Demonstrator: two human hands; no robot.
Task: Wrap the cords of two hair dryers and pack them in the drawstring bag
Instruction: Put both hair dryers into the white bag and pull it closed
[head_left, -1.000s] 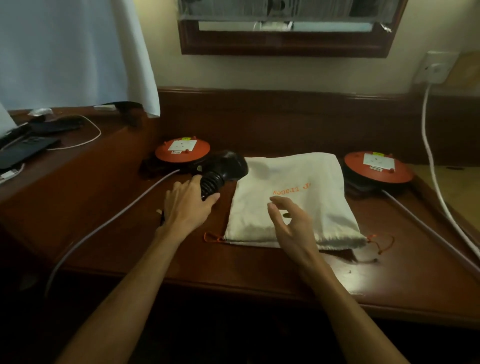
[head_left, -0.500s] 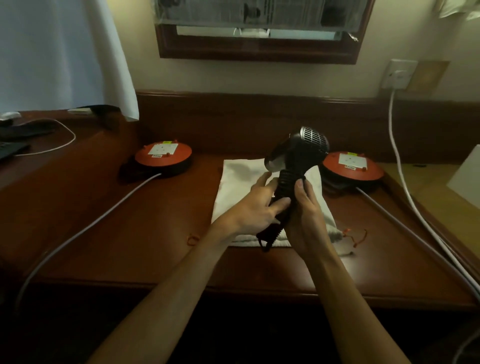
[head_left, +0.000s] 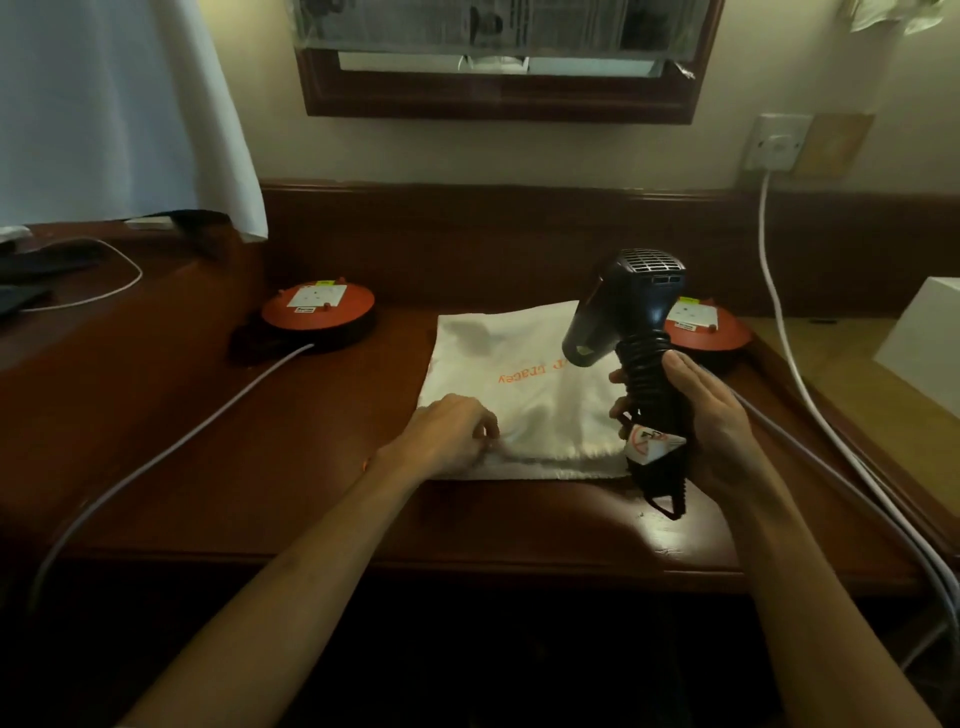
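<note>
Right of centre, the right hand (head_left: 711, 415) holds a black hair dryer (head_left: 623, 312) upright by its cord-wrapped handle, grip closed around it. Lower centre, the left hand (head_left: 452, 431) pinches the near edge of the white drawstring bag (head_left: 519, 395), flat on the table (head_left: 260, 467).

R cable reel (head_left: 714, 332) half behind dryer (head_left: 623, 312), bag (head_left: 519, 374) lettering partly covered, tag (head_left: 652, 441) print unreadable

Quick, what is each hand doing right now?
Left hand: pinches the near edge of the white drawstring bag.
Right hand: grips the black hair dryer by its cord-wrapped handle, held upright.
</note>
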